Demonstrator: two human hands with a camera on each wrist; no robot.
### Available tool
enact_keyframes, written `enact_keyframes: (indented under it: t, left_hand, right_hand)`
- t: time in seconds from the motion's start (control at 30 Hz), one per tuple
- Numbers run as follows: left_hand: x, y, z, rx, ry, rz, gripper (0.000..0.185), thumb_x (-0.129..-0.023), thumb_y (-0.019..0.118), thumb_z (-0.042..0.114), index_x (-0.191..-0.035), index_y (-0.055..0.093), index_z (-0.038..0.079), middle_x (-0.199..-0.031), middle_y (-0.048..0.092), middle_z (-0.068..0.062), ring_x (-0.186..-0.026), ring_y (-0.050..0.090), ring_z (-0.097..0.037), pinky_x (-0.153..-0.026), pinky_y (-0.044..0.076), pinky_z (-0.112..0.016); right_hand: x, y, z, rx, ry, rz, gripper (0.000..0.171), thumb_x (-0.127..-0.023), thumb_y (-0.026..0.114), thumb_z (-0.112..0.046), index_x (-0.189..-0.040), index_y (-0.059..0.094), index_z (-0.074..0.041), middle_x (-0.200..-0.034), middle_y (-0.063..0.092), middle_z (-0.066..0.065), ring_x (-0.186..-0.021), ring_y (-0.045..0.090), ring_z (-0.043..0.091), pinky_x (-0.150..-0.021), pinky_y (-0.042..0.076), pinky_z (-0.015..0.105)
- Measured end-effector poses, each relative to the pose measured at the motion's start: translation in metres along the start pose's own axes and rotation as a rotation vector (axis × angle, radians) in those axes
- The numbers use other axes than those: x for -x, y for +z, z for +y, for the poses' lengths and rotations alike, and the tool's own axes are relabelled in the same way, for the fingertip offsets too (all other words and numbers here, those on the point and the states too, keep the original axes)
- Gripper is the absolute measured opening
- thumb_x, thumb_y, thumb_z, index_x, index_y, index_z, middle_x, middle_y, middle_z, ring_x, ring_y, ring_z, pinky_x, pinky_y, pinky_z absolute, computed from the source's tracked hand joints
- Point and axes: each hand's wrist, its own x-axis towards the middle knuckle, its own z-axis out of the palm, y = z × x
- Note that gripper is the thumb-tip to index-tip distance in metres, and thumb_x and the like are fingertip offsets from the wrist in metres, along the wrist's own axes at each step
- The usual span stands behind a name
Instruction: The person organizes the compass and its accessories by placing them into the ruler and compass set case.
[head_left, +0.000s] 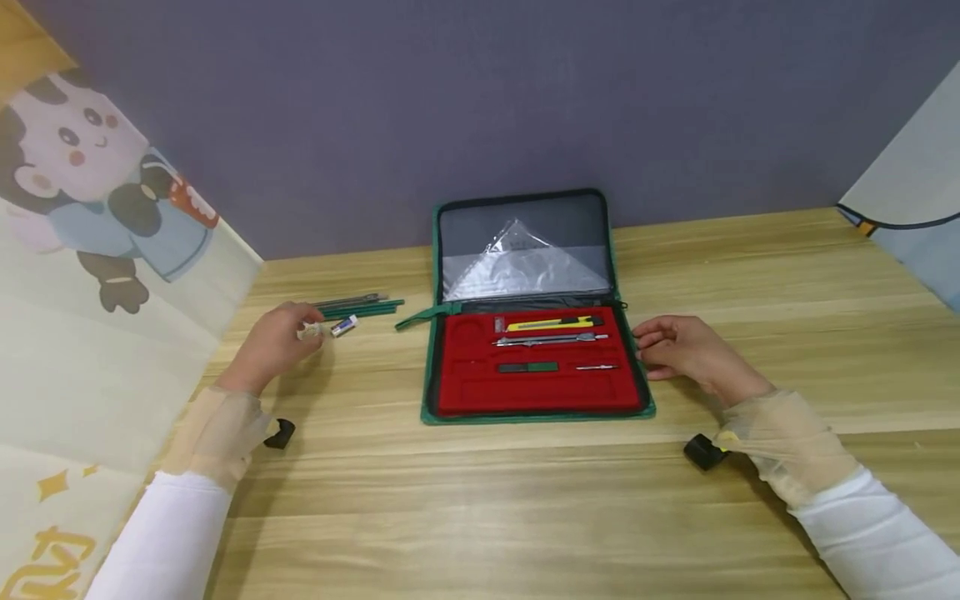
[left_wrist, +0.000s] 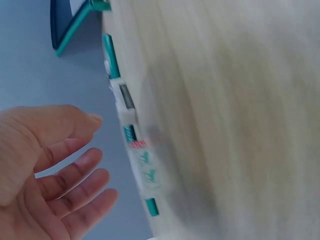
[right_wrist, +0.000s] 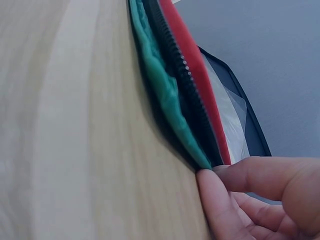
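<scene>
Fingers (head_left: 645,340) of the right hand (head_left: 686,350) touch the open case (head_left: 534,367) edge.

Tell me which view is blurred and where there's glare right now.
Head view: sharp, evenly lit, with glare on the plastic sleeve in the open case lid and soft shadows under both wrists. Left wrist view: washed out and smeared, the pencils and table blurred beside the left hand. Right wrist view: near table soft, case edge clearer.

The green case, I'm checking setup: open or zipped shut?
Open: the green case lies flat, lid back, red tray showing.
</scene>
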Motion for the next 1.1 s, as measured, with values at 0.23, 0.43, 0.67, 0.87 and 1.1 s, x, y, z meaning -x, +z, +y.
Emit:
enact_keyframes:
  t: [0.23, 0.43, 0.67, 0.87, 1.1]
  left_hand:
    - [-0.005, 0.002, -0.011, 0.026, -0.058, 0.014, 0.037, -0.088, 0.058, 0.012, -0.117, 0.054, -0.012, -0.113, 0.051, -0.032, -0.097, 0.052, -0.043, -0.084, 0.041, -0.056]
    - [-0.006, 0.003, -0.016, 0.017, -0.081, 0.024, 0.040, -0.087, 0.061, 0.015, -0.115, 0.054, -0.013, -0.111, 0.051, -0.034, -0.096, 0.052, -0.044, -0.085, 0.041, -0.056]
    - [-0.011, 0.002, -0.018, 0.019, -0.104, -0.006, 0.042, -0.085, 0.059, 0.016, -0.115, 0.053, -0.013, -0.108, 0.053, -0.033, -0.093, 0.051, -0.041, -0.083, 0.041, -0.054]
    - [-0.014, 0.003, -0.019, 0.031, -0.117, -0.030, 0.039, -0.082, 0.061, 0.014, -0.111, 0.055, -0.012, -0.103, 0.055, -0.030, -0.088, 0.052, -0.038, -0.079, 0.043, -0.052]
    - [-0.016, 0.006, -0.019, 0.024, -0.096, -0.005, 0.034, -0.078, 0.064, 0.013, -0.103, 0.058, -0.010, -0.094, 0.059, -0.026, -0.081, 0.052, -0.035, -0.074, 0.043, -0.048]
  right_hand:
    - [0.000, 0.001, -0.002, -0.001, -0.001, 0.009, 0.046, -0.087, 0.053, 0.002, -0.130, 0.040, 0.013, -0.109, 0.050, 0.018, -0.082, 0.059, 0.006, -0.070, 0.056, 0.028]
    - [0.000, 0.002, -0.003, 0.001, 0.003, -0.001, 0.047, -0.087, 0.052, 0.003, -0.131, 0.039, 0.013, -0.108, 0.050, 0.017, -0.082, 0.059, 0.006, -0.070, 0.056, 0.028]
    - [0.001, 0.001, -0.003, -0.007, -0.008, 0.005, 0.046, -0.086, 0.051, 0.004, -0.130, 0.040, 0.014, -0.107, 0.050, 0.017, -0.081, 0.059, 0.006, -0.069, 0.057, 0.028]
    - [0.002, 0.001, -0.002, -0.011, -0.006, 0.000, 0.046, -0.086, 0.051, 0.004, -0.130, 0.040, 0.014, -0.105, 0.051, 0.016, -0.081, 0.059, 0.006, -0.069, 0.057, 0.028]
    - [0.001, 0.001, 0.000, -0.013, -0.002, 0.005, 0.046, -0.086, 0.052, 0.004, -0.130, 0.040, 0.014, -0.105, 0.051, 0.015, -0.080, 0.059, 0.005, -0.069, 0.057, 0.028]
